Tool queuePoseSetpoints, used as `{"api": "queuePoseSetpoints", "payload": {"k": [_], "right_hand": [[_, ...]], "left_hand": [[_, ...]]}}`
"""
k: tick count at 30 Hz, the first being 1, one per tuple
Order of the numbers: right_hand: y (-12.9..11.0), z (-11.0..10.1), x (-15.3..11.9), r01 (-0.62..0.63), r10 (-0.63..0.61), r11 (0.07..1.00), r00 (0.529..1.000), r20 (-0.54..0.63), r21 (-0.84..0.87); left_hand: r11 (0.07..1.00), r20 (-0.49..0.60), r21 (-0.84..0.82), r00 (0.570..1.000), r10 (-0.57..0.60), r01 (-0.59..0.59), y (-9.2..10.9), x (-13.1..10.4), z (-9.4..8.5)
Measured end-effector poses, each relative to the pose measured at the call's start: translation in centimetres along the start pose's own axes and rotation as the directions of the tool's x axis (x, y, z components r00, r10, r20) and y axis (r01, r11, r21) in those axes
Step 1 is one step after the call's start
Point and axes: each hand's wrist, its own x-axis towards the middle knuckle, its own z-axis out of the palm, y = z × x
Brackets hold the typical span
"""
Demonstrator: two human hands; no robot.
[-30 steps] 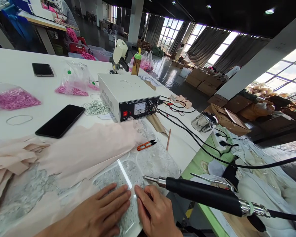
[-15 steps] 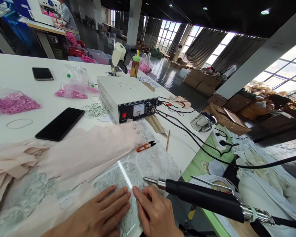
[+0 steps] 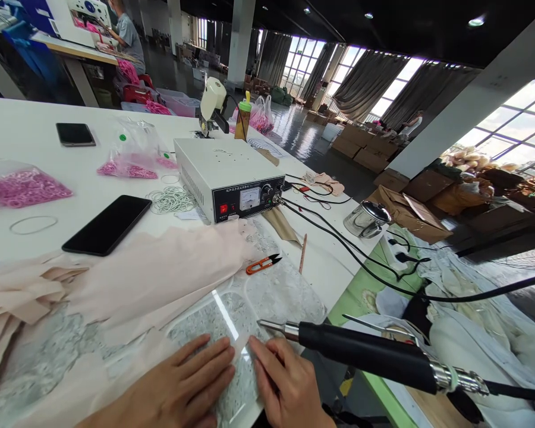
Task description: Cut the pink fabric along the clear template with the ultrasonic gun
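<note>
My left hand (image 3: 182,380) lies flat, fingers stretched, on a clear glossy sheet over a grey marbled board (image 3: 289,291). A small pale pink fabric strip (image 3: 241,343) shows between its fingertips and my right hand (image 3: 289,377). The right fingers are closed at the strip's end, though the grip itself is partly hidden. Just above the right hand is a black handheld welding tool (image 3: 361,351) with a pointed metal tip, held by neither hand. Pale pink fabric (image 3: 169,267) spreads beyond my left hand. Orange thread snips (image 3: 262,264) rest on the board.
A white control box (image 3: 232,172) with a meter stands behind the board, its black cable (image 3: 365,255) looping right. Phones (image 3: 109,224), bags of pink rings (image 3: 31,185) and pale elastic bands (image 3: 172,200) lie left. A metal mug (image 3: 368,220) stands right. A person (image 3: 129,35) sits far back.
My right hand has shifted slightly right, away from the left fingertips, and more of the pink strip shows between them. The left hand stays flat in place.
</note>
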Motion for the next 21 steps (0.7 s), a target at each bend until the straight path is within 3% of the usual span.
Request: {"api": "queuePoseSetpoints", "payload": {"k": [8,14,21], "right_hand": [[-0.48,0.11,0.75,-0.021,0.028,0.996,0.997,0.074,-0.090],[-0.47,0.05,0.84,-0.011,0.018,0.996,0.998,0.066,-0.093],[-0.48,0.12,0.72,-0.025,0.031,0.997,0.997,0.069,-0.078]], "left_hand": [[0.989,-0.009,0.142,0.999,0.038,-0.036,0.14,-0.07,-0.09],[0.997,-0.025,0.077,1.000,0.015,-0.013,0.10,0.34,-0.34],[1.000,0.038,-0.002,0.999,-0.009,0.009,0.17,0.42,-0.51]]}}
